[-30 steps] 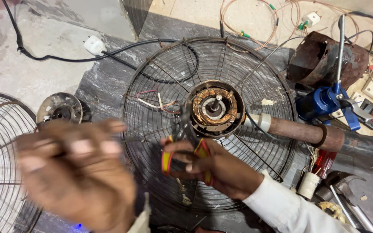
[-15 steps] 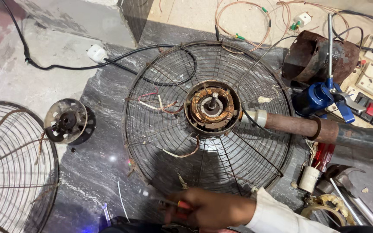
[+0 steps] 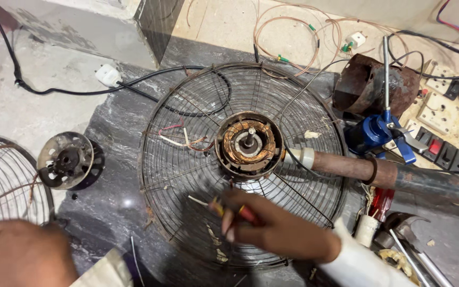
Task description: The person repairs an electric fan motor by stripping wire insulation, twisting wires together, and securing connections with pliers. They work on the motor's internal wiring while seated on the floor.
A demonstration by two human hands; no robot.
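Your right hand [image 3: 272, 226] is gripping a red-and-yellow tool [image 3: 235, 211] over the wire fan guard [image 3: 187, 175], while your left hand [image 3: 19, 252] is resting loosely curled, holding nothing.

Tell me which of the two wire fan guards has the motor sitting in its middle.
The large guard at centre, under the right hand, holds the copper-wound motor. The other guard, at the left edge, is bare wire, only partly in view.

Your right hand [image 3: 272, 228] grips a red-and-yellow tool [image 3: 235, 211] over the wire fan guard [image 3: 187, 175], just below the exposed motor [image 3: 249, 144]. Your left hand [image 3: 19, 255] rests beside a second guard [image 3: 1, 180].
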